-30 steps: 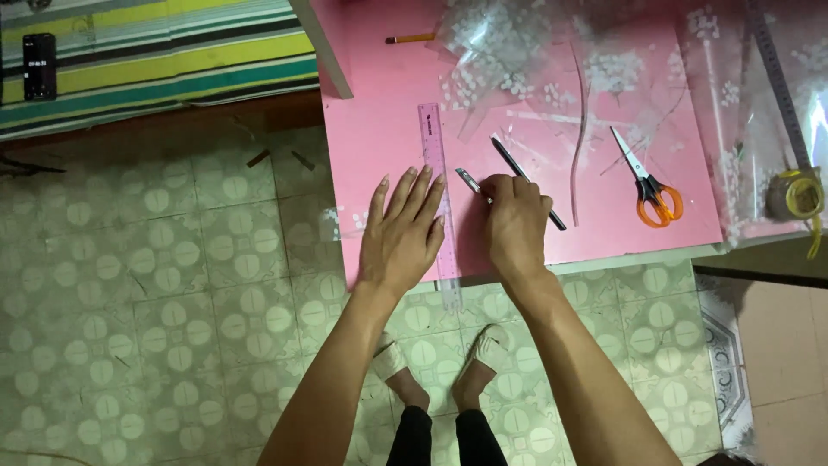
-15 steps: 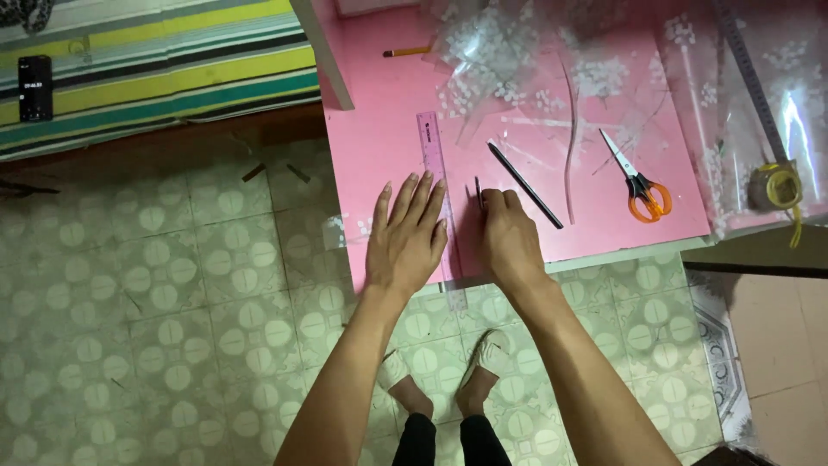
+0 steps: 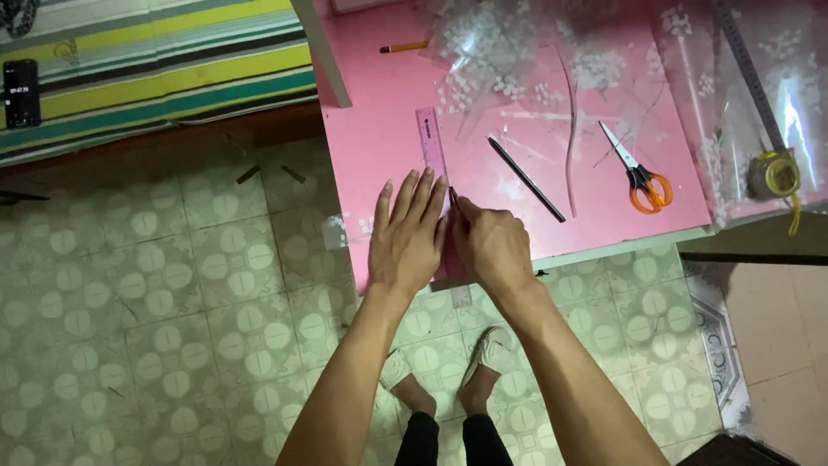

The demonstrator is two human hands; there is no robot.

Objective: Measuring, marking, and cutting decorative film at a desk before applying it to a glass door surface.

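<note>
My left hand [image 3: 405, 237] lies flat, fingers spread, pressing the lower part of a pink see-through ruler [image 3: 429, 138] onto the pink table [image 3: 371, 112]. Right beside it, my right hand [image 3: 493, 246] is closed around a small dark blade-like tool [image 3: 452, 197] whose tip sits against the ruler's right edge. The two hands touch at the near edge of the table. What the tool is exactly cannot be made out.
A black stick [image 3: 526, 179] and orange-handled scissors [image 3: 638, 173] lie to the right. Clear plastic sheets with white flowers [image 3: 500, 43], an orange pencil [image 3: 404, 47], a metal ruler [image 3: 746, 69] and a yellow tape roll [image 3: 776, 175] are farther back. A phone [image 3: 21, 92] rests on striped fabric [image 3: 155, 60].
My right hand left the black stick on the table and moved left to the ruler's edge, the small dark tool in its fingers. My left hand stayed pressed on the ruler.
</note>
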